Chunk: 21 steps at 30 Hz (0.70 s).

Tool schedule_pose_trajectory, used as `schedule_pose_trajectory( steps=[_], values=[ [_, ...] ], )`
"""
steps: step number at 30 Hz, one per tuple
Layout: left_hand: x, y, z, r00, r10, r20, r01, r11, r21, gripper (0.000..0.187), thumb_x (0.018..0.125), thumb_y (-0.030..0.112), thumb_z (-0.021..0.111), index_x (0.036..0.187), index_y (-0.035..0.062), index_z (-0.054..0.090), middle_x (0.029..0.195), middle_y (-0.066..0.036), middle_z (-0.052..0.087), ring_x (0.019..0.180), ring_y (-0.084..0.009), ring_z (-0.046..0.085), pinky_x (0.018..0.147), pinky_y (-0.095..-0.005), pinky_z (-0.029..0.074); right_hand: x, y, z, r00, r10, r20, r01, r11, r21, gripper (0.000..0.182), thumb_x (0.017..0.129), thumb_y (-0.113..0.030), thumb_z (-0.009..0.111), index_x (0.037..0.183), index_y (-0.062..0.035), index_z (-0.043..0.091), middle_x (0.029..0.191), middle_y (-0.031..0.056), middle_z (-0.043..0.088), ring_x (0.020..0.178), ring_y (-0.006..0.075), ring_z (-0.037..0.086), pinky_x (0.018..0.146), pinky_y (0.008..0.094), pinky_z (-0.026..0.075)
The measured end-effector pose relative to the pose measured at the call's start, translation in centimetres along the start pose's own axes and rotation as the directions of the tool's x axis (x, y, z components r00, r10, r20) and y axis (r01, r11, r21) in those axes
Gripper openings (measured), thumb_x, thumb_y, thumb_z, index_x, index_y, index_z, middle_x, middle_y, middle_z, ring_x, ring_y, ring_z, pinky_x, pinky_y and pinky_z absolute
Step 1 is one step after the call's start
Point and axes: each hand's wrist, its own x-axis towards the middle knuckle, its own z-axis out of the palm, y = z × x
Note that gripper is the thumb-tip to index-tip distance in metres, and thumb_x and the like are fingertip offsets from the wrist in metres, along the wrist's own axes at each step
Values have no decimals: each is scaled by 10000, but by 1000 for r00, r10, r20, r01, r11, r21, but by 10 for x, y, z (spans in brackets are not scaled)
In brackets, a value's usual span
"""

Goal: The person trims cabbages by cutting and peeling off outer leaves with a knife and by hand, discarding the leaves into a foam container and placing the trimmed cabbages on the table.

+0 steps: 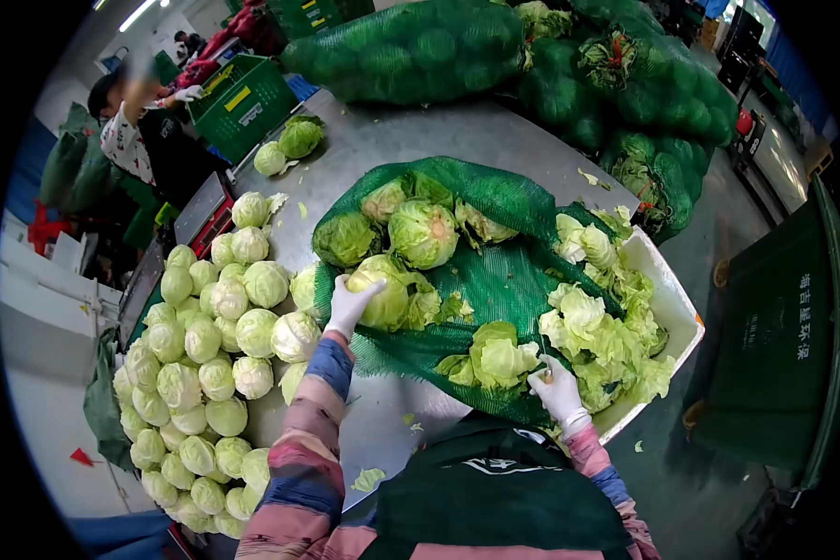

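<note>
My left hand (350,303), in a white glove, grips the near left side of a green cabbage (381,283) with loose outer leaves. This cabbage lies at the mouth of a green mesh sack (495,280), and several more untrimmed cabbages (423,233) sit farther inside. My right hand (560,394), also gloved, is closed beside a clump of torn cabbage leaves (502,355) on the mesh. A small brownish bit shows at its fingers, too little to name. To its right stands a white foam box (667,280) filled with stripped leaves (607,345).
Trimmed cabbages (201,383) are heaped along the left of the metal table (373,131). Full mesh sacks (420,51) lie at the back. A large green bin (775,345) stands at right. Back left, a co-worker (149,140) is beside a green crate (247,107).
</note>
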Motion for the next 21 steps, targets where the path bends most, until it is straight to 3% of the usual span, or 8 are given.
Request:
schedule_pose_trajectory(
  steps=[1, 2, 5, 8, 10, 12, 14, 21],
  values=[
    [-12, 11, -1, 999, 31, -35, -29, 997, 76, 869, 627, 406, 886, 1220, -57, 450, 1135, -200, 612, 1030, -242, 616, 897, -329, 496, 4, 3, 5, 981, -179, -74, 163, 968, -190, 388, 907, -155, 617, 1239, 37, 562, 763, 117, 672, 593, 152, 667, 579, 283, 515],
    [-28, 21, 1, 991, 123, -45, -119, 990, 79, 919, 626, 428, 884, 1253, -61, 425, 1174, -207, 593, 1041, -248, 611, 903, -333, 494, 5, 7, 6, 980, -175, -96, 156, 972, -179, 388, 907, -155, 617, 1239, 37, 562, 763, 117, 672, 593, 152, 667, 579, 283, 515],
    [-76, 83, 13, 955, 295, 40, -297, 950, 100, 969, 614, 430, 883, 1291, -67, 399, 1242, -225, 551, 1133, -285, 567, 963, -365, 461, 4, -48, -17, 993, -118, -22, 120, 986, 112, 465, 892, -94, 612, 1341, -28, 510, 777, 126, 658, 643, 169, 679, 622, 304, 518],
    [-109, 133, 44, 714, 631, 304, -699, 665, 262, 1024, 574, 394, 897, 1341, -41, 375, 1280, -241, 513, 1207, -342, 518, 1044, -397, 404, 14, -76, -32, 989, -125, -80, 121, 991, -52, 421, 912, -198, 591, 1323, -129, 533, 843, 186, 660, 706, 359, 645, 670, 390, 511],
    [-119, 142, 83, 553, 698, 454, -829, 515, 219, 1073, 560, 414, 892, 1371, -40, 357, 1308, -260, 484, 1247, -374, 473, 1070, -419, 372, 30, -68, -28, 940, -171, -296, 147, 984, -102, 285, 910, -208, 593, 1179, -113, 579, 872, 171, 665, 754, 372, 645, 679, 427, 507],
    [-130, 148, 128, 579, 546, 605, -755, 640, 144, 1094, 548, 420, 866, 1393, -27, 334, 1347, -251, 449, 1245, -396, 445, 1048, -464, 374, 31, -68, -36, 892, -291, -347, 238, 953, -189, 200, 909, -237, 599, 1050, -99, 565, 904, 161, 663, 782, 386, 639, 683, 454, 501],
    [-138, 135, 178, 576, 440, 689, -717, 677, 166, 1140, 543, 433, 859, 1415, -30, 290, 1366, -239, 436, 1264, -391, 421, 1063, -483, 343, 28, -56, -43, 912, -281, -298, 155, 910, -385, 206, 906, -294, 594, 1001, -114, 565, 886, 133, 668, 755, 366, 644, 638, 443, 503],
    [-158, 122, 231, 632, 472, 615, -748, 579, 325, 1167, 544, 492, 866, 1408, -55, 303, 1467, -262, 320, 1382, -395, 291, 1112, -503, 266, 10, -16, -63, 961, -173, -216, 50, 876, -479, 199, 907, -308, 581, 970, -121, 557, 773, 120, 673, 706, 348, 655, 608, 451, 510]
  ],
)
